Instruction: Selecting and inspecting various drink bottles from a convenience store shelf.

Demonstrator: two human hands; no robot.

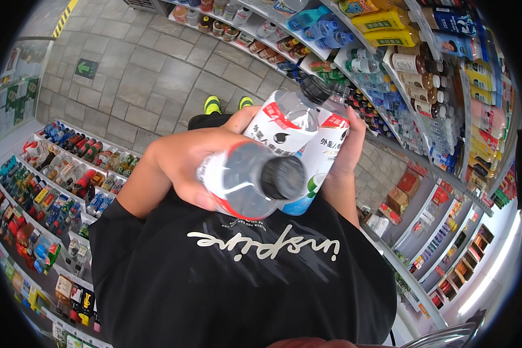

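Three clear drink bottles with black caps are gathered close together in front of my chest. My left hand (182,168) is closed around the nearest bottle (242,177), which is tilted with its cap toward me and slightly blurred. Behind it is a second bottle (281,124) with a white and red label. Alongside stands a third bottle (329,142), its label white and blue with a green fruit picture. My right hand (349,145) wraps the outer side of this third bottle. Which hand supports the second bottle is hidden.
Shelves of drinks (64,191) stand on my left. More shelving with bottles and packets (423,75) curves along the far side and right. Grey floor tiles (156,75) bear a green arrow sign (86,68). Cartons (401,191) sit low at right.
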